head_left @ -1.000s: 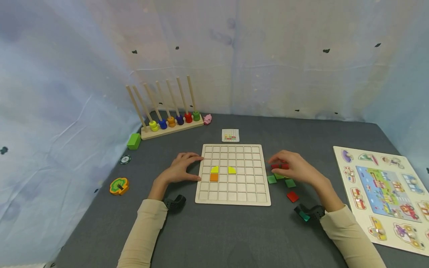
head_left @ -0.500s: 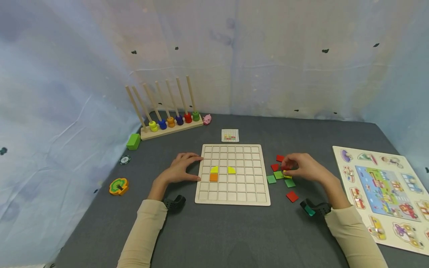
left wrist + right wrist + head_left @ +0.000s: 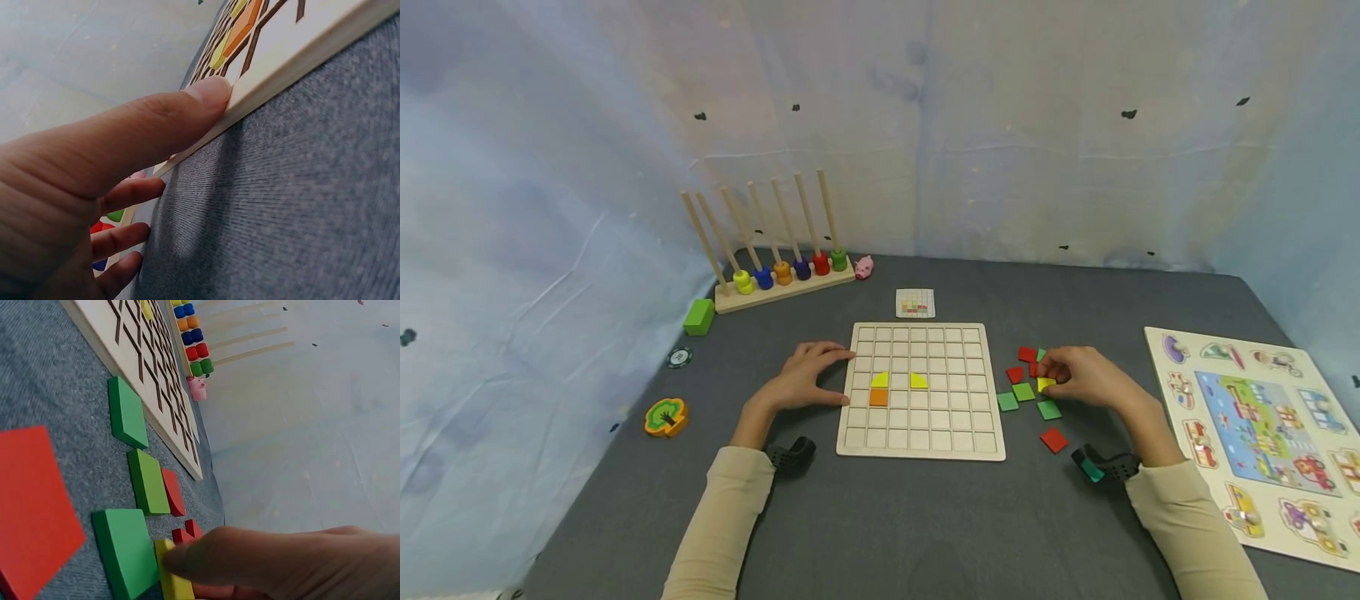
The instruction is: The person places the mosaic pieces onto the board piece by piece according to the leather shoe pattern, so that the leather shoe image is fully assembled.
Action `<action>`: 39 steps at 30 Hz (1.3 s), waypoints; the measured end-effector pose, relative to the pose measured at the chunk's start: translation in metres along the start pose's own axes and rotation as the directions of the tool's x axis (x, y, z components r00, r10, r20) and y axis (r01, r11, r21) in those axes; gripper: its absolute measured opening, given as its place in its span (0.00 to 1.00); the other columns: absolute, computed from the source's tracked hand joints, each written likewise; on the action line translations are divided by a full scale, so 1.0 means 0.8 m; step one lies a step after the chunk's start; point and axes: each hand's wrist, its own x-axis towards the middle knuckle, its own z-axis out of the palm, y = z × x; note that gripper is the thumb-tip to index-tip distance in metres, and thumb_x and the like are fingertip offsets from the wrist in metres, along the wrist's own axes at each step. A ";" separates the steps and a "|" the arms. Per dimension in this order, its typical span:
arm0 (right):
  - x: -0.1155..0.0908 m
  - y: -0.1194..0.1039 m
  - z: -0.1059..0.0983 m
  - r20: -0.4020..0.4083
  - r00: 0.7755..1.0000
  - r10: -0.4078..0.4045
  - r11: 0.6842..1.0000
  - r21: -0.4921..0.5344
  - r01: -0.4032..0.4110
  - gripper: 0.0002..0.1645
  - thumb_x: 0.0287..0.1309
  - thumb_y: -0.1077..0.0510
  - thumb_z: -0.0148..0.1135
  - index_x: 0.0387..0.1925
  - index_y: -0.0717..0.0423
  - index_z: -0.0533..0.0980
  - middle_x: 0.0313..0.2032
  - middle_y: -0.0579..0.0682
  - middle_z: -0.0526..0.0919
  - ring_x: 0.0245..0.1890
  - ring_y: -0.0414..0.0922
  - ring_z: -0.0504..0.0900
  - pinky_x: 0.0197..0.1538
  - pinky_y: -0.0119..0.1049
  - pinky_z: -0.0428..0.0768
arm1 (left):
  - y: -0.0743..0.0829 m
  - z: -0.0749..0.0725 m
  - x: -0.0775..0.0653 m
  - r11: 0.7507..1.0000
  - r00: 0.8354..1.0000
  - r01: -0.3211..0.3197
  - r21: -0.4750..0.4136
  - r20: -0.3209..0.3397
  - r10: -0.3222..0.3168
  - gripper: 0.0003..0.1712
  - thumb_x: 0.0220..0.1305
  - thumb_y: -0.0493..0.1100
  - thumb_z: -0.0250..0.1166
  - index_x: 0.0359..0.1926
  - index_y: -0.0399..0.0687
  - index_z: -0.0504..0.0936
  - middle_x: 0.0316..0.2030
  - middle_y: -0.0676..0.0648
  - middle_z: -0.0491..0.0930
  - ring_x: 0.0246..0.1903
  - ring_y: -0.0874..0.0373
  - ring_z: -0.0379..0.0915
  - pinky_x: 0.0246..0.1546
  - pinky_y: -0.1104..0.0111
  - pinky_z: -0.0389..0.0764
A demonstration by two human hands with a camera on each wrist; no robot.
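Head view, beige sleeves [image 3: 722, 492]: yours enter from the bottom of the frame, over the dark table [image 3: 925, 525].
Lone red tile [image 3: 1055, 440]: lies right of center, just below the other loose tiles.
Puzzle board [image 3: 1273, 533]: runs out of the frame at lower right, its vehicle pieces around a street picture.
Right hand [image 3: 1082, 379]: your fingers and thumb are curled, pinching a yellow tile [image 3: 1045, 383]; your right wrist view shows the thumb on it, close by a green tile [image 3: 128, 553].
Loose red and green tiles [image 3: 1023, 392]: scattered beside that hand, some partly hidden behind your fingers.
Grid board [image 3: 925, 443]: flat at the center, bearing an orange square [image 3: 878, 397], a yellow quarter-round [image 3: 880, 380] directly above it and another yellow quarter-round [image 3: 918, 381] to the right.
Left hand [image 3: 801, 379]: your fingers are spread and relaxed, thumb touching the grid board's left edge.
Tree piece [image 3: 666, 417], chip [image 3: 680, 357], green block [image 3: 699, 317]: one above another along the left.
Pattern card [image 3: 915, 303]: just above the grid board.
Bead rack [image 3: 782, 291]: upper left, a pink pig [image 3: 864, 267] at its right end.
Pale backdrop [image 3: 1000, 125]: fills the top.
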 end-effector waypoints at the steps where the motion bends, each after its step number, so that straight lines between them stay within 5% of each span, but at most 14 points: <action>1: 0.000 0.000 0.000 0.000 1.000 -0.004 1.000 0.000 0.004 0.12 0.44 0.63 0.71 0.34 0.58 0.79 0.29 0.47 0.80 0.30 0.41 0.77 0.35 0.36 0.76 | 0.000 0.000 0.000 1.000 1.000 0.001 -0.001 0.000 -0.001 0.43 0.50 0.58 0.70 0.66 0.55 0.66 0.64 0.45 0.61 0.63 0.42 0.48 0.59 0.41 0.52; 15: -0.001 0.002 -0.003 -0.034 0.999 0.018 1.000 -0.025 -0.019 0.13 0.45 0.61 0.69 0.36 0.61 0.79 0.29 0.47 0.80 0.28 0.39 0.76 0.32 0.36 0.75 | -0.001 0.000 0.000 1.000 1.000 0.004 -0.001 0.001 -0.004 0.43 0.50 0.59 0.70 0.66 0.56 0.66 0.64 0.46 0.62 0.63 0.42 0.49 0.59 0.42 0.52; 22: 0.015 -0.013 0.012 -0.181 0.970 -0.159 0.987 -0.011 0.160 0.14 0.48 0.59 0.70 0.40 0.57 0.81 0.33 0.46 0.78 0.29 0.43 0.75 0.32 0.36 0.74 | -0.003 0.001 0.001 1.000 1.000 -0.007 0.004 -0.006 0.007 0.43 0.50 0.60 0.70 0.66 0.56 0.66 0.63 0.45 0.62 0.62 0.42 0.49 0.58 0.41 0.53; 33: 0.055 -0.066 0.056 -0.110 0.921 -0.374 0.914 0.127 0.387 0.16 0.51 0.61 0.67 0.44 0.59 0.80 0.36 0.45 0.80 0.32 0.44 0.77 0.34 0.37 0.76 | -0.003 0.002 0.000 1.000 1.000 0.000 -0.004 -0.009 0.000 0.43 0.50 0.59 0.70 0.66 0.56 0.66 0.64 0.45 0.61 0.63 0.42 0.48 0.58 0.42 0.52; 39: 0.075 -0.101 0.081 -0.184 0.892 -0.412 0.891 0.121 0.437 0.17 0.50 0.61 0.68 0.44 0.60 0.80 0.37 0.47 0.81 0.33 0.43 0.78 0.36 0.38 0.77 | 0.001 0.001 -0.001 1.000 1.000 0.003 -0.005 -0.009 -0.003 0.43 0.50 0.58 0.70 0.66 0.55 0.66 0.64 0.45 0.62 0.63 0.42 0.48 0.59 0.42 0.52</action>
